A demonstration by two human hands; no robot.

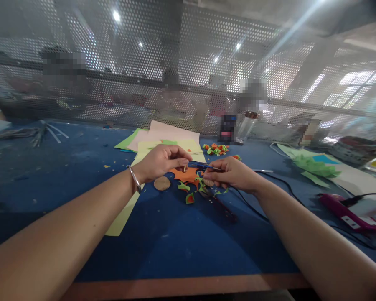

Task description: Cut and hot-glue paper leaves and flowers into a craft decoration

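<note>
Over the middle of the blue table, my left hand (172, 159) is closed in a pinch, fingertips together at a tiny pale piece too small to name. Facing it, my right hand (227, 172) grips a slim blue pen-like tool (199, 165), whose tip reaches the left fingertips. Below them lie an orange paper cutout (185, 174), curled green and orange paper scraps (190, 198) and a round tan disc (162, 183). A dark elongated object (224, 209), blurred, rests below my right hand.
Coloured paper sheets (172, 131) lie behind my hands, near a scrap pile (216, 149). A phone (227, 128) and a clear jar (247, 126) stand by the mesh partition (207, 50). On the right, black cords (282, 186) run near a magenta power strip (347, 215).
</note>
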